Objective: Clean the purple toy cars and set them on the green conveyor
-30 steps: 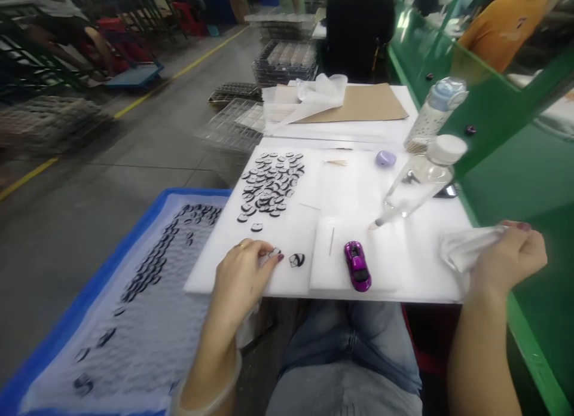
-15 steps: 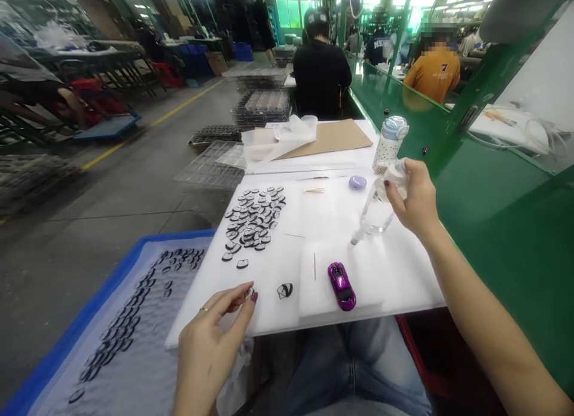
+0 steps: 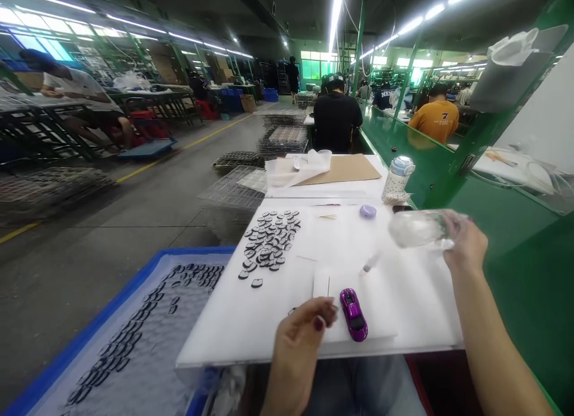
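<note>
My left hand (image 3: 299, 339) is low in the middle of the view, thumb and fingers pinched together just left of a purple toy car (image 3: 353, 314) on the white foam board (image 3: 406, 311). Whatever the pinch holds is hidden. A small dark part peeks out at the hand's left edge. Above the board's right side, my right hand (image 3: 465, 244) grips a clear squeeze bottle (image 3: 416, 228), smeared by motion and lying nearly level. A thin pin (image 3: 329, 284) lies on a small white pad behind the car.
A heap of small black-and-white parts (image 3: 269, 242) covers the board's left. A blue tray (image 3: 89, 335) with more parts stands to the left. Beyond are a lilac case (image 3: 368, 211), a capped drinking bottle (image 3: 398, 178), cardboard (image 3: 347, 168) and seated people (image 3: 334, 120).
My left hand has moved right, from beside the lone part to the toy car. My right hand has lifted the clear bottle off the board and swung it rightward. The view has tilted up.
</note>
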Demonstrator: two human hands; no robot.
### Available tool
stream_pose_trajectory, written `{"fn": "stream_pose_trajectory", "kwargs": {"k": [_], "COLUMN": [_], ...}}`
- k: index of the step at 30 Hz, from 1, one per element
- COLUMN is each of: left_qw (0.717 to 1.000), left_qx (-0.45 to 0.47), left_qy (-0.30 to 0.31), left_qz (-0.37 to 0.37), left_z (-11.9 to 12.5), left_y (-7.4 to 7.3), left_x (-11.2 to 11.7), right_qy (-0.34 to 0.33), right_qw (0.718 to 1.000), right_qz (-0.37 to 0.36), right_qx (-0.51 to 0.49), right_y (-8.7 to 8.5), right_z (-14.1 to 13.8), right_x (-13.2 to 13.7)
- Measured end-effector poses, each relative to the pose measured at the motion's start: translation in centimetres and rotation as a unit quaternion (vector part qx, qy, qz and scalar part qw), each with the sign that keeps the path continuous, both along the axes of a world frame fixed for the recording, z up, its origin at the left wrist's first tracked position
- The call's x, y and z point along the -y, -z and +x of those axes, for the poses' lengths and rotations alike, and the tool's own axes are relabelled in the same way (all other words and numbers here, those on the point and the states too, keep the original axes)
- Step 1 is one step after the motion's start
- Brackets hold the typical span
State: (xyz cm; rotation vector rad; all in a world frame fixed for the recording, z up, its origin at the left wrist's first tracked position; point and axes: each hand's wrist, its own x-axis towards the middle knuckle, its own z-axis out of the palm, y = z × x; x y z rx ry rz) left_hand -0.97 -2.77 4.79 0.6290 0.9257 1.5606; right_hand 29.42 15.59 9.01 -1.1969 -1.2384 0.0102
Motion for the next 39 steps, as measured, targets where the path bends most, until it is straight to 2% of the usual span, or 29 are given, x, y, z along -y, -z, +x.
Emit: {"fn": "stream_pose_trajectory", "kwargs": {"k": [3,6,8,9,11,13,14,15,16,17,20,23,28,35,39], "left_qw": [0.989,0.978,0.976,0.976,0.974,0.973,0.972,0.972,0.971,0.972,0.975,0.979,0.979,0.979,0.979], "left_qx": [0.116,0.169,0.172,0.170,0.167,0.166,0.166,0.168,0.168,0.168,0.160,0.144,0.149,0.142,0.125], "left_qy": [0.093,0.116,0.128,0.136,0.149,0.162,0.165,0.166,0.166,0.164,0.149,0.137,0.125,0.139,0.159], "left_qz": [-0.018,-0.037,-0.033,-0.029,-0.021,-0.016,-0.015,-0.015,-0.014,-0.015,-0.027,-0.043,-0.062,-0.047,-0.033], "left_z": [2.3,2.9,2.6,2.5,2.2,2.0,2.0,2.0,2.1,2.2,2.4,2.6,2.6,2.6,2.7], "left_y": [-0.5,-0.6,-0.4,-0.2,0.1,0.3,0.3,0.3,0.3,0.3,0.0,-0.4,-0.6,-0.7,-0.8], "left_x": [-1.2,-1.9,-1.9,-1.9,-1.8,-1.7,-1.7,-1.7,-1.6,-1.6,-1.5,-1.5,-1.5,-1.5,-1.4], "right_qy": [-0.021,-0.125,-0.167,-0.169,-0.161,-0.157,-0.160,-0.169,-0.193,-0.246,-0.340,-0.335,-0.330,-0.322,-0.315], "right_qw": [0.998,0.980,0.972,0.976,0.987,0.977,0.972,0.972,0.976,0.967,0.920,0.911,0.897,0.883,0.888], "right_qz": [0.000,-0.031,-0.039,-0.032,0.016,0.082,0.100,0.097,0.079,0.055,0.033,0.056,0.095,0.086,0.086], "right_qx": [0.058,0.150,0.160,0.136,0.021,-0.116,-0.143,-0.131,-0.059,0.044,0.190,0.233,0.280,0.329,0.324], "right_y": [-0.7,-1.9,-2.7,-3.1,-3.7,-3.8,-3.7,-3.4,-2.9,-2.4,-0.9,-0.1,-0.1,-0.4,-0.4], "right_z": [-2.3,-5.1,-6.5,-7.0,-7.7,-8.4,-8.8,-9.3,-9.9,-10.5,-12.5,-13.7,-13.6,-13.1,-13.0], "right_x": [0.5,0.5,0.3,0.4,1.3,3.7,5.3,7.1,8.9,10.6,13.5,13.9,13.9,14.3,14.4]}}
